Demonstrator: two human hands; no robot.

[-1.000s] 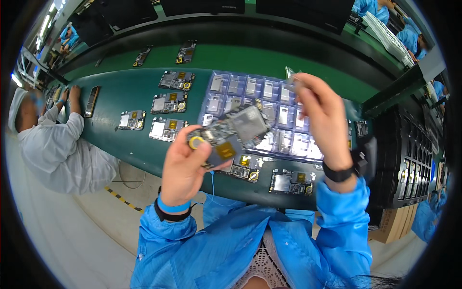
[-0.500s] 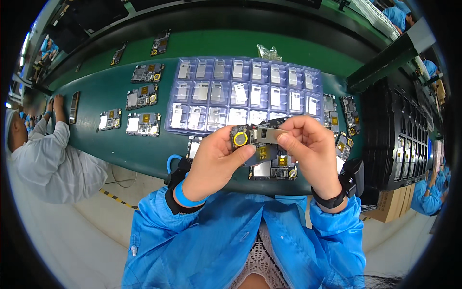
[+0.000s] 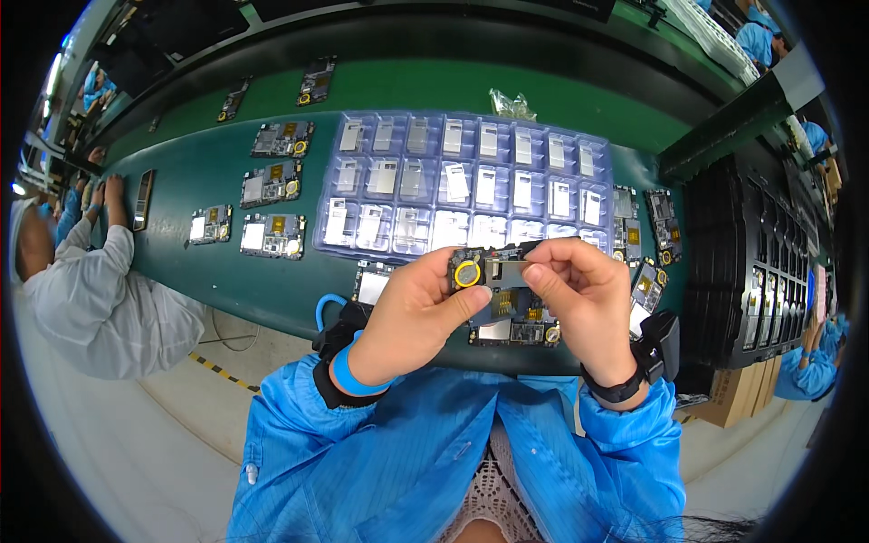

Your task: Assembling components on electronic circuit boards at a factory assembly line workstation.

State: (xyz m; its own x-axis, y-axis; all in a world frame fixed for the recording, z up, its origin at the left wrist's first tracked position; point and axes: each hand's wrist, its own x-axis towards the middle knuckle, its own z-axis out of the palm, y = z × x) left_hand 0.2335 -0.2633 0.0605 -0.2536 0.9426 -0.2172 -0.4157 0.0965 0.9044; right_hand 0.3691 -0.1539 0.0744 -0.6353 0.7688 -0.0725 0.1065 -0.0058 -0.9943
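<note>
Between thumb and fingers of my left hand is a circuit board with a yellow-ringed round part at its left end. My right hand pinches a small silver metal plate with a cut-out and holds it at the board's surface. Whether the plate is seated cannot be made out. Beneath my hands lies another circuit board on the green table. Just beyond them stands a clear compartment tray holding several similar silver plates.
More boards lie left of the tray and right of it. A phone-like object rests near a co-worker's arm at the left. Black stacked trays stand at the right, above a cardboard box. A clear plastic bag lies behind the tray.
Both hands have come slightly nearer to me with the board. The metal plate has tilted, now showing more edge-on against the board. The view has shifted a little.
</note>
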